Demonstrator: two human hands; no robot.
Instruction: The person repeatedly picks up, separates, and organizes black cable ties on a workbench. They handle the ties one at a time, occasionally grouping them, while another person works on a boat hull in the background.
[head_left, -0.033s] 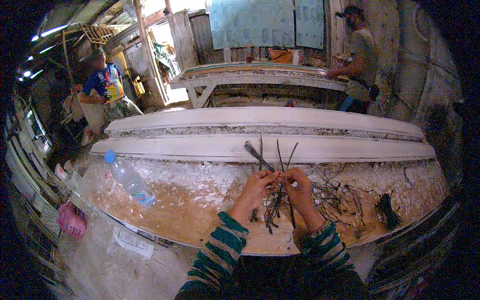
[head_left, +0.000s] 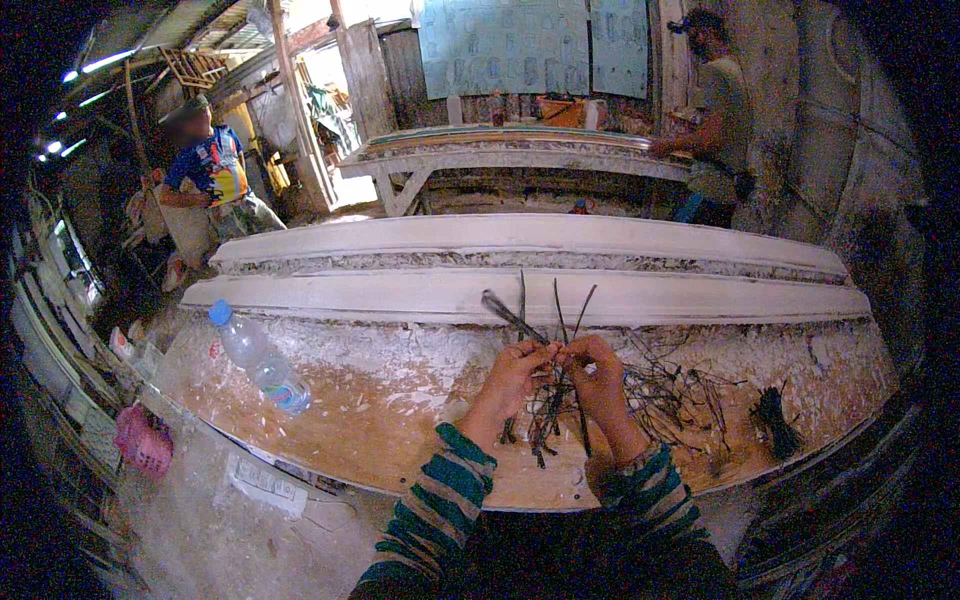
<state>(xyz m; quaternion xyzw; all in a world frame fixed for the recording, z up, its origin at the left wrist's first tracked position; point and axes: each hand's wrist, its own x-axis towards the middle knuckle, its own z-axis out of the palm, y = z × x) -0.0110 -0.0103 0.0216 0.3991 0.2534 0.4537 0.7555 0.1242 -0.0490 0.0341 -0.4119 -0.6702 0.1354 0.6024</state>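
Close together above the front of the wooden table, my two hands pinch thin black strands that look like wire or cord. My left hand (head_left: 517, 374) is closed on a small bundle of black strands (head_left: 508, 312), whose upper end sticks out to the upper left. The right hand (head_left: 594, 373), fingers closed, grips a dark strand; its fingertips almost meet the left ones and cover the join. Beneath and between the hands lie loose black strands (head_left: 545, 425). A tangled heap of them (head_left: 680, 395) spreads to the right, and a tied black bunch (head_left: 775, 422) lies farther right.
A clear bottle with a blue cap (head_left: 262, 358) lies on the table's left. Two long white moulded pieces (head_left: 420, 296) stretch across behind. A pink basket (head_left: 145, 440) and a white power strip (head_left: 268, 486) sit below left. Two people are beyond, one beside a long bench (head_left: 520, 158).
The upper end of the strand bundle at my left hand has dipped slightly to the left. The person at the back right has shifted a little. My hands stay in place.
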